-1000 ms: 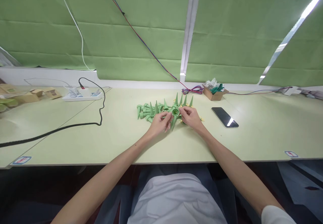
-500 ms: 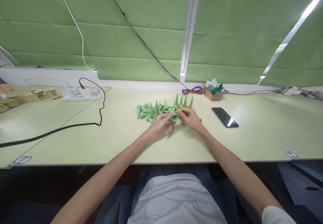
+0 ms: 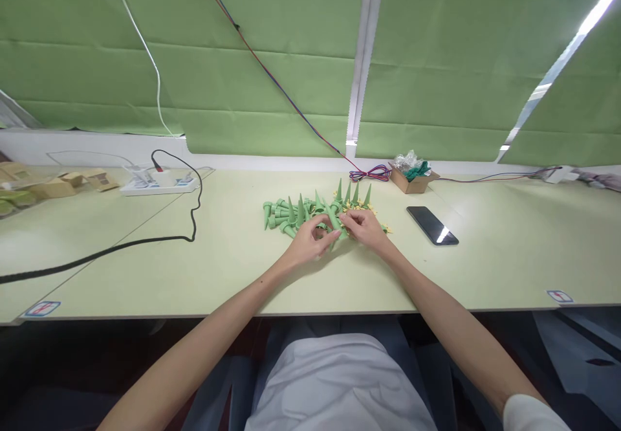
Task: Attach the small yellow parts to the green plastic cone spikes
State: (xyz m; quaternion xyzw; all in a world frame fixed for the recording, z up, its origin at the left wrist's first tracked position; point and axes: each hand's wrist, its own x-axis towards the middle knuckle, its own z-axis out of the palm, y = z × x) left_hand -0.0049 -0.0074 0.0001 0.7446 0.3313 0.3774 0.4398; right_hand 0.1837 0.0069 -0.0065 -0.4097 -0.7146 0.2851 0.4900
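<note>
Between thumb and fingers my left hand [image 3: 310, 241] grips a green plastic watering spike [image 3: 332, 216], tilted with its tapered tip pointing up and away from me. My right hand [image 3: 363, 228] is closed in a pinch right beside that spike; what its fingertips hold, if anything, is too small to make out. Just behind both hands lies a pile of similar green spikes [image 3: 281, 213], some lying flat and some standing tip up. Several upright spikes [image 3: 356, 194] stand at the pile's right, with small yellow parts [image 3: 371, 209] around them.
A black phone [image 3: 433, 226] lies to the right. Behind it sits a small cardboard box [image 3: 412, 184] with clear and green plastic. Bundled wire [image 3: 371, 173] rests at the back. On the left are a power strip [image 3: 160, 185], a black cable [image 3: 145, 243] and cardboard pieces [image 3: 53, 186].
The spike has turned in my left hand: its open round end faced me before, and now its tapered side shows. My left fingers have shifted around it; my right hand has barely moved.
</note>
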